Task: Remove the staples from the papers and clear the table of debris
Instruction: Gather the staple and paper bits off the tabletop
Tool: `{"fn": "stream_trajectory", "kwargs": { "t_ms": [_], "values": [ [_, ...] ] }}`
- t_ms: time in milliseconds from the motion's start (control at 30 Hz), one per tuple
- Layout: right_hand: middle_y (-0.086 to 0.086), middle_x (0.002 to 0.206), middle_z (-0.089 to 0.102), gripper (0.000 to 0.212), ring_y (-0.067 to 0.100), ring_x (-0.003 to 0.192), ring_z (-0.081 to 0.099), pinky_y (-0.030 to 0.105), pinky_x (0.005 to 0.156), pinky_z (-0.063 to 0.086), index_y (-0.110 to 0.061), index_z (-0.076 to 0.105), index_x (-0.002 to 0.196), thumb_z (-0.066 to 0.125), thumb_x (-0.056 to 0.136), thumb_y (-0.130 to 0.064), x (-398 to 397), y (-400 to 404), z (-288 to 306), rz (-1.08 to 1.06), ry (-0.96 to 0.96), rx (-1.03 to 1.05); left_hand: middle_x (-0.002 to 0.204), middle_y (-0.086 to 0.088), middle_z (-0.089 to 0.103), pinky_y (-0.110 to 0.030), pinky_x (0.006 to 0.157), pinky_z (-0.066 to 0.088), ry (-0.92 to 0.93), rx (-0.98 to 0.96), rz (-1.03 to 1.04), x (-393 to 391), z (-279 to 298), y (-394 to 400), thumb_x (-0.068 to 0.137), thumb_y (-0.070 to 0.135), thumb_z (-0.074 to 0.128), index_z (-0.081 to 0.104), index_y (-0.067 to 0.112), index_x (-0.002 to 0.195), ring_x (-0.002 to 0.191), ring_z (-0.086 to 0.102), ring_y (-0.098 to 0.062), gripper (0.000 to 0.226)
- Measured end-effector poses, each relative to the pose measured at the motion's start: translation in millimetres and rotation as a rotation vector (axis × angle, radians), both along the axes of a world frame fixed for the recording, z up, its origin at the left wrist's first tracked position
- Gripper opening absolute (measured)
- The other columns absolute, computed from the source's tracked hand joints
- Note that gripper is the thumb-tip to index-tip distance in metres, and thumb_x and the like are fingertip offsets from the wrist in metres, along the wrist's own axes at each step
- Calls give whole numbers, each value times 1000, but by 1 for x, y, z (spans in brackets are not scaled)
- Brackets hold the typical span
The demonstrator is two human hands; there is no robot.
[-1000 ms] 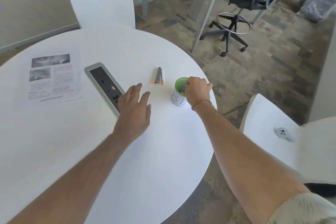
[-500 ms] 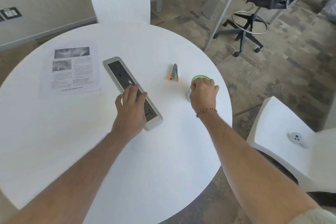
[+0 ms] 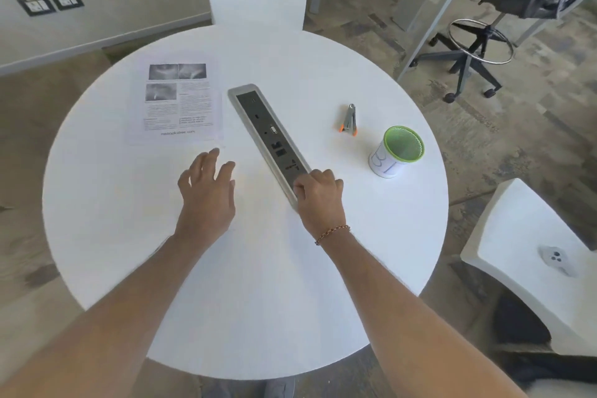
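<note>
Two hands over one big round white table (image 3: 258,300), and that's where we are right now. Running diagonally across the middle is the table's built-in power and data strip (image 3: 269,139), which splits our workspace: papers (image 3: 176,100) lie flat on the far left side, tools on the right. Probably why we're spread out like this.

Our left hand (image 3: 206,194) hovers just short of the papers' near edge, fingers spread and relaxed, holding nothing, so we'd guess it's about to go for the sheets. Our right hand (image 3: 319,194) sits at the near end of the strip with fingers curled under. Whether they're pinching a bit of debris or just resting there, we can't tell, since the fingertips are hidden behind the knuckles.

The green mesh cup (image 3: 399,152) stands upright near the right edge, well apart from the papers; a handy spot for dropping staples, we reckon. The staple remover (image 3: 349,119) with orange tips lies untouched between the strip and the cup.

Hard to make out: any actual staple in the papers, or loose ones on the white top. Too small and washed out.
</note>
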State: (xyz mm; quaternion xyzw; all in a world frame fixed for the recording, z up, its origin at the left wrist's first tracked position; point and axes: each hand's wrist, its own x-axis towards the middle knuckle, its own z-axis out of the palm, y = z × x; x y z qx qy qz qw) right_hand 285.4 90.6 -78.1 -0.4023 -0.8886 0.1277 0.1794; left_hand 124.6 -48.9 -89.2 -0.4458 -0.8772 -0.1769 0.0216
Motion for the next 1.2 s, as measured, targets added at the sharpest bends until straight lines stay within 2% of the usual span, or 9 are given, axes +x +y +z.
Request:
{"fn": "stream_trajectory", "kwargs": {
  "t_ms": [167,333,433,500,633,733,800,1000,1200],
  "values": [
    [3,79,59,28,30,86,48,37,76,29,-12,70,76,46,78,3,-15,-37,-10,134,-88,-159,148,-19,49,-57,98,41,-27,-3,49,-15,-9,-33,91,7,64,64,10,124,137,43,-40,32],
    [2,92,67,18,28,96,52,41,85,34,-17,76,98,61,91,-11,-27,-66,-17,224,-176,-183,146,-20,49,-59,95,42,-48,-9,75,-16,-14,-56,89,6,66,64,8,122,135,44,-42,33],
    [1,94,67,18,27,98,51,37,80,27,-17,75,101,60,92,-14,-35,-84,-19,249,-199,-196,148,-20,48,-59,98,40,-71,-13,93,-17,-16,-67,89,6,66,65,9,120,137,42,-41,31],
    [2,95,67,19,28,99,50,39,82,31,-17,75,102,59,92,-14,-40,-94,-20,248,-219,-217,149,-19,47,-59,101,38,-99,-17,96,-16,-17,-73,89,7,67,67,11,112,139,39,-39,23],
    [3,89,66,19,28,94,50,40,81,34,-15,75,93,57,89,-11,-47,-112,-23,205,-238,-227,148,-19,46,-60,103,38,-159,-11,68,-12,-22,-83,86,5,71,68,13,94,141,37,-38,12],
    [2,72,64,17,30,81,52,38,72,33,-14,75,74,63,79,-3,-50,-120,-28,95,-182,-187,147,-20,48,-61,101,41,-164,3,33,-12,-30,-87,83,3,72,72,16,82,139,38,-40,13],
    [1,68,63,17,30,77,52,37,70,33,-14,74,70,64,77,-2,-50,-122,-32,59,-159,-164,147,-20,49,-62,98,43,-157,14,-16,-9,-36,-90,83,3,73,75,18,80,137,39,-41,15],
    [-1,65,59,21,28,73,50,34,67,28,-15,72,68,65,72,4,-52,-127,-37,55,-98,-137,152,-20,45,-61,103,38,-140,-5,-120,0,-41,-95,88,10,73,81,26,94,139,34,-38,19],
    [-3,64,58,23,25,72,49,33,67,25,-17,70,65,66,71,4,-53,-129,-41,46,-60,-161,160,-18,33,-62,110,31,-88,-83,-224,1,-37,-96,94,13,64,77,31,111,146,30,-41,28]
  ]
}}
